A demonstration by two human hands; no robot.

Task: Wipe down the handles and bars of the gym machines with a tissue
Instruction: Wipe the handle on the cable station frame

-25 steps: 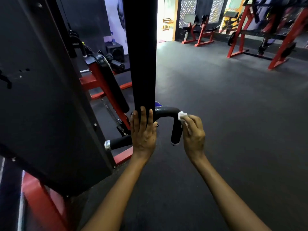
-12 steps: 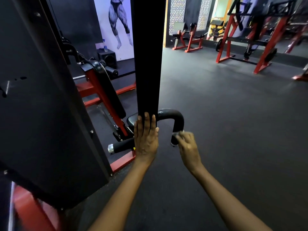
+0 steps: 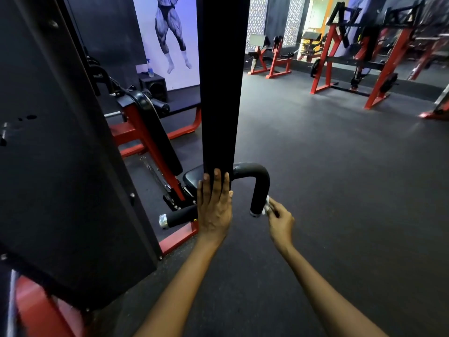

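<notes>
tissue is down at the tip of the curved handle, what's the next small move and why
Probably slide the tissue back up the curved handle toward its bend. The right hand pinches it at the lower end, so the bend above looks unwiped, while the left hand rests flat on the upright post.

Dim gym lit from a bright doorway (image 3: pixel 313 18) at the back, edges bowed, far right perhaps motion-blurred

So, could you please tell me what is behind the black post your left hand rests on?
Behind the post, a black seat pad and the curved handle show at either side. How the handle joins the machine is hidden by the post.
</notes>
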